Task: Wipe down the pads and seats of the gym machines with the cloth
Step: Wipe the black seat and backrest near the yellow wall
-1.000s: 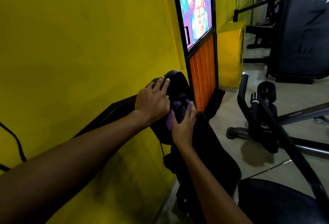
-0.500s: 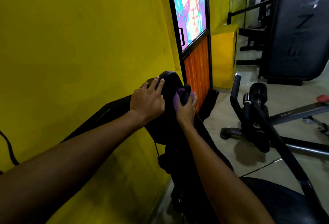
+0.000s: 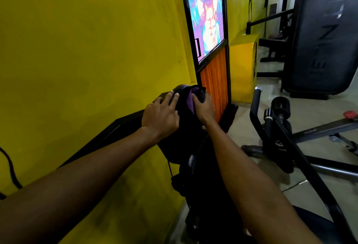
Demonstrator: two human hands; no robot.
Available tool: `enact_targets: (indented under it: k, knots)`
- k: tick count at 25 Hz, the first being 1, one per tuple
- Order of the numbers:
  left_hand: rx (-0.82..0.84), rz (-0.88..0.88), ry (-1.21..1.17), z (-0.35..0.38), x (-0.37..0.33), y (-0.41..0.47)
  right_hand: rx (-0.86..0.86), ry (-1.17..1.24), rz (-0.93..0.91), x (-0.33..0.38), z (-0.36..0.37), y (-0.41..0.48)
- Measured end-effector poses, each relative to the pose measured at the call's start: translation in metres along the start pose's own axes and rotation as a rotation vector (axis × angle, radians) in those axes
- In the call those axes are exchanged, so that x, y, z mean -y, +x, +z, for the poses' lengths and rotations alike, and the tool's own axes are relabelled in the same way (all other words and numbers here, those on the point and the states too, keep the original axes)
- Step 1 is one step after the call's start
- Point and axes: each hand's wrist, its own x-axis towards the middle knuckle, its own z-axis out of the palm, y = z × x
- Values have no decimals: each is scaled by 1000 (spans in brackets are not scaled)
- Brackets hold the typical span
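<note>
A black padded backrest [image 3: 180, 146] of a gym machine stands close to the yellow wall, its rounded top near the centre of the view. My left hand [image 3: 160, 116] lies flat on the pad's upper left side, fingers spread over its edge. My right hand [image 3: 203, 108] grips a purple cloth [image 3: 190, 100] and presses it against the pad's top right. Most of the cloth is hidden under my fingers. A black seat [image 3: 317, 226] shows at the bottom right.
The yellow wall [image 3: 87, 49] is immediately left. A black-framed door with a bright poster and an orange panel [image 3: 214, 80] stands behind the pad. A yellow box [image 3: 244, 65], a black bench frame [image 3: 279, 127] on the tiled floor and a large black upright pad [image 3: 325, 34] are to the right.
My right hand has slid the purple cloth up the pad, from its middle to its top edge. My left hand has stayed on the pad's left side.
</note>
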Motion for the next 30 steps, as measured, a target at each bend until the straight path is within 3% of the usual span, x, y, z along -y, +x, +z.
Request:
enact_targets:
  k: [4,7,13,17,19,23,25,27,30]
  knots:
    - [4,9,-21,-2,1,-1,96,220,126,-77,3,9]
    - [6,-4,-22,-4,0,-1,70,204,193,-57,-3,-11]
    - [-15,-17,-23,2,0,1,4,99,-35,-17,23,-133]
    - [31,-3,-4,-1,0,-2,34,150,-5,-20,21,-142]
    - [34,65,67,-8,1,-7,38,172,-14,-20,8,-141]
    - [28,418,405,-13,-6,-20,-43,61,32,-33,-20,-144]
    - [78,539,491,-7,-12,-30,7,-9,14,-46,-17,-154]
    - [86,576,531,2,-11,-35,72,-80,-63,-60,0,-171]
    - [75,563,531,14,-6,-31,32,-173,-82,-77,15,-170]
